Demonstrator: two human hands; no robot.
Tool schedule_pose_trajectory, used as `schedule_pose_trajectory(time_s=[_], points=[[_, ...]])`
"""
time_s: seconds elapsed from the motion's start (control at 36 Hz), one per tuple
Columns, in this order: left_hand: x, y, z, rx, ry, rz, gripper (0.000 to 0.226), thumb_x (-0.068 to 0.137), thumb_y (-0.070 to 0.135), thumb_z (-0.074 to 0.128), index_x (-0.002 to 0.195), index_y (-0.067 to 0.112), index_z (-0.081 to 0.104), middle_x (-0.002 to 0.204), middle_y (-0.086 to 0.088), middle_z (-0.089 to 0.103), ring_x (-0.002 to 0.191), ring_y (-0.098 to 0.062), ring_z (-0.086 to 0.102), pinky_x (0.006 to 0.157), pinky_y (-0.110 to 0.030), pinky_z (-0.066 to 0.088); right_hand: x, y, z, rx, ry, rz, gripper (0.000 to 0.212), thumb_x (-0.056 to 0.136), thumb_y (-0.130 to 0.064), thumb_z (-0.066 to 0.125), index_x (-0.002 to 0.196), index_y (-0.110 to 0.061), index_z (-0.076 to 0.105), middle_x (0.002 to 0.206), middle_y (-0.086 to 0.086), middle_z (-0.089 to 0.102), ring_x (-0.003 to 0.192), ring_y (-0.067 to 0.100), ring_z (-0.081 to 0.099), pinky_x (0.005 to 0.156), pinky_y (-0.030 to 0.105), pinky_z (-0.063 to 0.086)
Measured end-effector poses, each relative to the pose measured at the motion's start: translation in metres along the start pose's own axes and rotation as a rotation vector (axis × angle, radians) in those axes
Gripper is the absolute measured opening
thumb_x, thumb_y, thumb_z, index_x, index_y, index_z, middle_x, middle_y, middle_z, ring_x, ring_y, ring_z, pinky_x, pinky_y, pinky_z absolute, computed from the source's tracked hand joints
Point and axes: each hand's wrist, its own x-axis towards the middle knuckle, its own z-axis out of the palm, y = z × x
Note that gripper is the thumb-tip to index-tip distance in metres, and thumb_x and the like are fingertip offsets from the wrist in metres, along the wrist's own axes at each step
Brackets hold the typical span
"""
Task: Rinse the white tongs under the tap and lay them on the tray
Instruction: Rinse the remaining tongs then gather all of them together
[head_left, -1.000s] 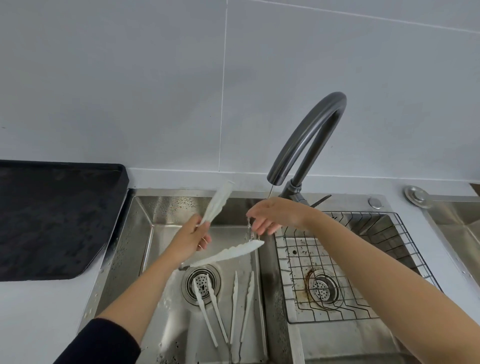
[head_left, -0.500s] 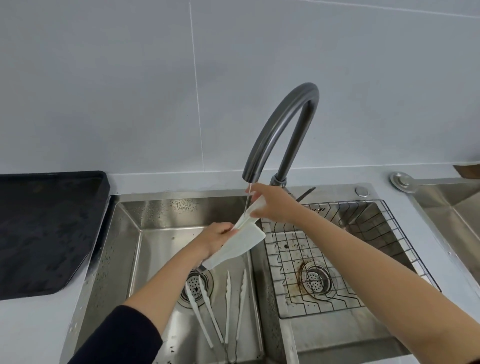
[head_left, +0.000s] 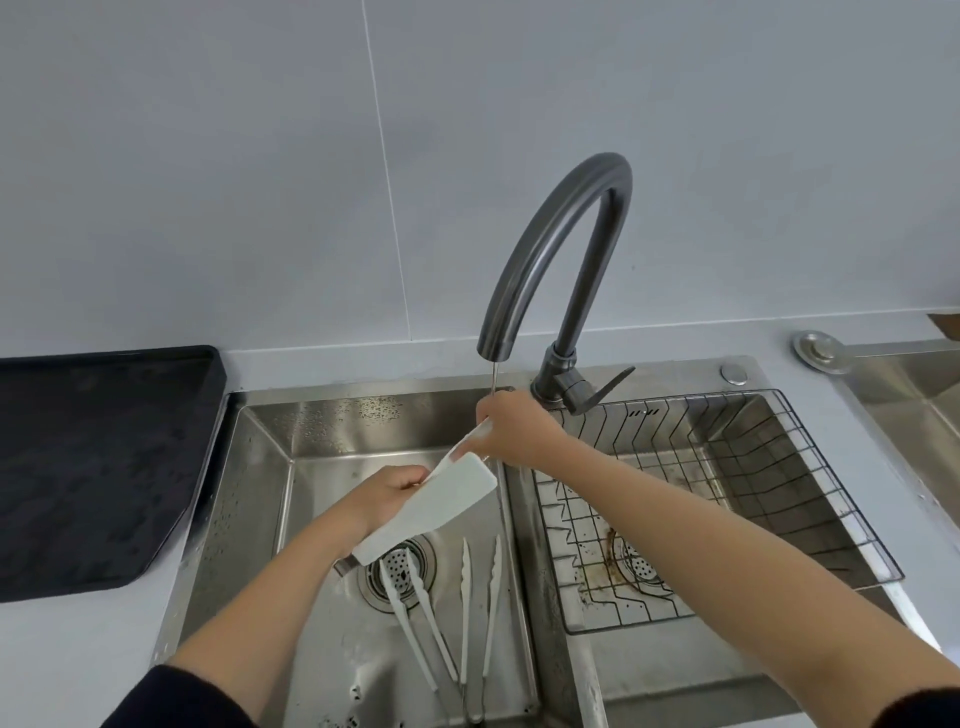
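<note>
**Meanwhile, tongs held under the tap**

Meanwhile, you held the white tongs (head_left: 426, 512) over the left basin (head_left: 270, 467) of the steel sink, both hands on them. Your left hand (head_left: 387, 496) was closed around the tongs about midway along their length, with the hinge end poking out low beside your wrist, just above the drain (head_left: 400, 571). Your right hand (head_left: 511, 431) was curled shut on the tip of the upper arm of the tongs, pinching it directly below the spout of the dark tap (head_left: 561, 244). A thin stream of water (head_left: 493, 376) fell from the spout onto your right hand. The lower, broad arm of the tongs faced the camera and tilted up toward the right, its free end near your right wrist.

Two more pairs of white tongs lay on the floor of the left basin: one pair (head_left: 415, 618) with its tips over the drain, the other pair (head_left: 480, 623) just beside it to the right, both running toward the near edge.

You had a black tray (head_left: 93, 457) on the counter (head_left: 62, 654) to the left of the sink, touching nothing you held. A wire rack (head_left: 727, 499) sat in the right basin, which showed rusty staining around its own drain. A dark sleeve (head_left: 171, 699) covered your left upper forearm; your right forearm was bare.
</note>
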Motion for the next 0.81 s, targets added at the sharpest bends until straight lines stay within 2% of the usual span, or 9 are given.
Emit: schedule_pose_trajectory(time_s=[0.11, 0.22, 0.36, 0.42, 0.47, 0.58, 0.67, 0.72, 0.81], points=[[-0.005, -0.003, -0.01, 0.009, -0.068, -0.03, 0.032, 0.093, 0.0, 0.044, 0.072, 0.02, 0.057, 0.035, 0.012, 0.055, 0.032, 0.004, 0.047, 0.042, -0.014, 0.036, 0.0, -0.01, -0.008, -0.054, -0.128, -0.047, 0.025, 0.082, -0.026, 0.063, 0.084, -0.001, 0.063, 0.069, 0.004, 0.055, 0.065, 0.016, 0.051, 0.05, 0.017, 0.035], [-0.006, -0.009, -0.02, -0.019, -0.117, -0.08, 0.03, 0.094, 0.001, 0.043, 0.073, 0.014, 0.06, 0.037, 0.007, 0.053, 0.031, -0.002, 0.045, 0.037, -0.014, 0.036, -0.003, -0.004, -0.016, 0.104, -0.29, -0.05, 0.026, 0.088, -0.013, 0.053, 0.097, 0.009, 0.065, 0.06, 0.005, 0.061, 0.038, 0.004, 0.05, 0.041, 0.009, 0.041], [-0.006, -0.012, -0.028, 0.012, -0.203, -0.081, 0.029, 0.093, 0.004, 0.048, 0.069, 0.013, 0.06, 0.046, -0.001, 0.053, 0.032, -0.007, 0.042, 0.039, -0.018, 0.034, -0.001, 0.005, -0.029, 0.385, -0.554, -0.011, 0.029, 0.094, -0.007, 0.047, 0.117, 0.004, 0.061, 0.078, 0.003, 0.065, 0.056, 0.0, 0.063, 0.057, 0.011, 0.052], [-0.006, -0.011, -0.029, 0.019, -0.204, -0.084, 0.027, 0.094, 0.004, 0.048, 0.071, 0.012, 0.059, 0.042, 0.004, 0.055, 0.032, -0.005, 0.044, 0.038, -0.015, 0.036, 0.001, 0.006, -0.031, 0.474, -0.612, 0.025, 0.031, 0.095, -0.002, 0.042, 0.121, 0.005, 0.057, 0.084, 0.008, 0.064, 0.062, 0.003, 0.065, 0.062, 0.014, 0.055], [-0.006, -0.008, -0.028, 0.005, -0.19, -0.083, 0.026, 0.094, 0.002, 0.045, 0.074, 0.011, 0.058, 0.038, 0.005, 0.055, 0.031, -0.002, 0.045, 0.038, -0.013, 0.037, 0.002, 0.006, -0.029, 0.483, -0.582, 0.031, 0.031, 0.094, 0.0, 0.042, 0.122, 0.004, 0.057, 0.085, 0.009, 0.064, 0.064, 0.007, 0.063, 0.061, 0.014, 0.055], [-0.003, -0.005, -0.026, -0.024, -0.114, -0.051, 0.026, 0.093, -0.002, 0.043, 0.077, 0.01, 0.059, 0.033, 0.005, 0.05, 0.03, -0.004, 0.044, 0.038, -0.014, 0.037, 0.003, -0.005, -0.018, 0.191, -0.306, -0.048, 0.024, 0.085, -0.007, 0.059, 0.106, 0.004, 0.06, 0.067, 0.004, 0.061, 0.051, 0.01, 0.053, 0.046, 0.013, 0.044], [0.0, -0.002, -0.023, -0.003, -0.082, -0.012, 0.03, 0.092, 0.001, 0.047, 0.072, 0.017, 0.061, 0.036, 0.008, 0.053, 0.032, -0.001, 0.045, 0.041, -0.016, 0.038, 0.004, -0.012, -0.017, -0.044, -0.17, -0.112, 0.029, 0.078, -0.023, 0.07, 0.09, 0.0, 0.059, 0.064, -0.005, 0.049, 0.061, 0.013, 0.046, 0.052, 0.021, 0.035], [0.002, 0.0, -0.02, 0.025, -0.058, 0.016, 0.031, 0.091, 0.002, 0.048, 0.07, 0.02, 0.063, 0.039, 0.013, 0.055, 0.034, 0.004, 0.046, 0.042, -0.013, 0.038, 0.004, -0.016, -0.021, -0.215, -0.13, -0.116, 0.03, 0.076, -0.035, 0.07, 0.08, -0.01, 0.053, 0.068, -0.005, 0.043, 0.071, 0.015, 0.042, 0.055, 0.024, 0.032], [0.005, 0.0, -0.019, -0.001, -0.039, 0.031, 0.026, 0.093, 0.004, 0.049, 0.086, 0.023, 0.065, 0.042, 0.018, 0.058, 0.036, 0.008, 0.048, 0.04, -0.008, 0.037, 0.006, -0.014, -0.023, -0.248, -0.132, -0.126, 0.038, 0.077, -0.037, 0.07, 0.062, -0.018, 0.041, 0.069, -0.002, 0.043, 0.067, 0.017, 0.04, 0.051, 0.022, 0.029]])
